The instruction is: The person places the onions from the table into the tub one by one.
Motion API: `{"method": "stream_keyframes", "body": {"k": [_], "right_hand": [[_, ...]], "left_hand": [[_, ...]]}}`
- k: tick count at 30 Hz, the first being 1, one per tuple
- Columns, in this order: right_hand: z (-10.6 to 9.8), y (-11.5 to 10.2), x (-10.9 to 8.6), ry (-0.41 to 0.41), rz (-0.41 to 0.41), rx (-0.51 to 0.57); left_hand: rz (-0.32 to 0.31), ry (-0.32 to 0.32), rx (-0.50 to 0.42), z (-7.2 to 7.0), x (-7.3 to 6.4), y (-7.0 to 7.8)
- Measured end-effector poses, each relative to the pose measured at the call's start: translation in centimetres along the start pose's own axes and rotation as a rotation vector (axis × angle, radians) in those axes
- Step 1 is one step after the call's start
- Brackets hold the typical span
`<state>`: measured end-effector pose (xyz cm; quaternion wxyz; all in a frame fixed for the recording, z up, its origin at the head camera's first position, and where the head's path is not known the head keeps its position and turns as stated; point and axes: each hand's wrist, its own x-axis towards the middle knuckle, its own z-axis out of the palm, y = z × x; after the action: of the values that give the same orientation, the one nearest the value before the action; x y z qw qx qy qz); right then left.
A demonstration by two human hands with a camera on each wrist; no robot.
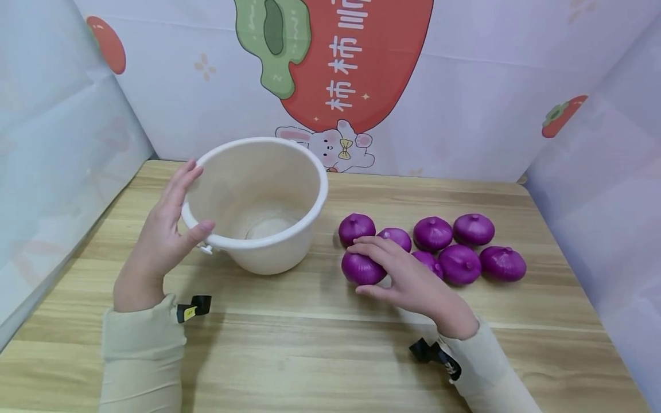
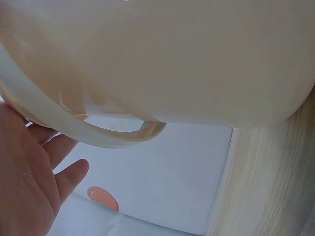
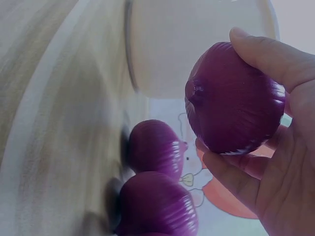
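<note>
I read the right hand (image 1: 408, 281) as closed around one purple onion (image 3: 236, 105). Thumb and fingers stand apart by the onion's width, curling against opposite sides of its body. The onion sits between the thumb and the fingertips, in front of the palm.

Orientation: the stem nub (image 3: 195, 90) points away from the palm and toward the wooden table (image 1: 289, 355). The stem axis runs from the nub back toward the palm, crosswise to a line from thumb to fingertips. The body is nearly round, so I find no marked long axis.

I read the left hand (image 1: 162, 235) as spread wide, fingers nearly straight, thumb across the rim of the white bucket (image 1: 284, 255). I cannot tell how firmly it presses. The bucket stands mouth up, left of the right fingertips and apart from them.

Seven loose onions (image 1: 459, 265) rest beyond the right fingers and to the right of them. The one just beyond the fingertips points its nub upward.
</note>
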<state>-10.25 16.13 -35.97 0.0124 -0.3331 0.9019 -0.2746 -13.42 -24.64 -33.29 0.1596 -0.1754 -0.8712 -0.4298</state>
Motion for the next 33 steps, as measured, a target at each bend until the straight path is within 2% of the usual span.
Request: {"method": "stream_keyframes", "body": {"k": [14, 20, 28, 33], "right_hand": [[-0.8, -1.1, 0.0, 0.078, -0.092, -0.023], [-1.0, -1.5, 0.0, 0.096, -0.106, -0.028], [-0.9, -1.7, -0.3, 0.106, -0.102, 0.013], [-0.8, -1.8, -0.2, 0.128, -0.139, 0.021]], "left_hand": [[0.007, 0.019, 0.01, -0.5, 0.0, 0.1], [0.017, 0.027, 0.015, -0.7, 0.0, 0.1], [0.017, 0.01, 0.014, -0.2, -0.1, 0.0], [0.019, 0.009, 0.022, -0.1, 0.0, 0.0]]}}
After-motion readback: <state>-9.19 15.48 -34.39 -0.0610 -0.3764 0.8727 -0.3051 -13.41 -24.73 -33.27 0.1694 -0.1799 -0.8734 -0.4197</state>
